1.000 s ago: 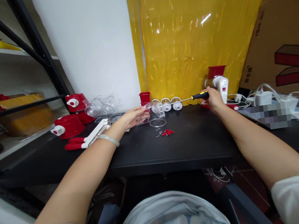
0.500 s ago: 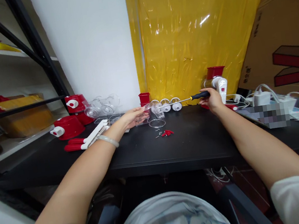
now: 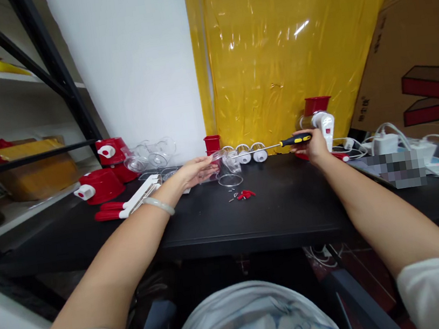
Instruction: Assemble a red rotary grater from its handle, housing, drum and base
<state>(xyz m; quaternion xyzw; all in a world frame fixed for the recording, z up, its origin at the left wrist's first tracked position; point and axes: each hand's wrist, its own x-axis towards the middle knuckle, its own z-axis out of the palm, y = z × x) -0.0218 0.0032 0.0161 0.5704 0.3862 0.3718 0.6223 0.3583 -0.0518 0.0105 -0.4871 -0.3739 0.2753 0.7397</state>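
head view: left grip (image 3: 198, 172) is lightly pinched on a clear plastic part (image 3: 229, 170), which sticks out right past the fingertips above the table (image 3: 290, 203). right grip (image 3: 315, 145) is wrapped round the screwdriver (image 3: 290, 141) handle, shaft pointing at that part.

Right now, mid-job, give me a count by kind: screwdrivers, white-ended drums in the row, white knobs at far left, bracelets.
Screwdriver: 1
Drums: 3, one partly covered
White knobs: 2
Bracelet: 1
Total: 7
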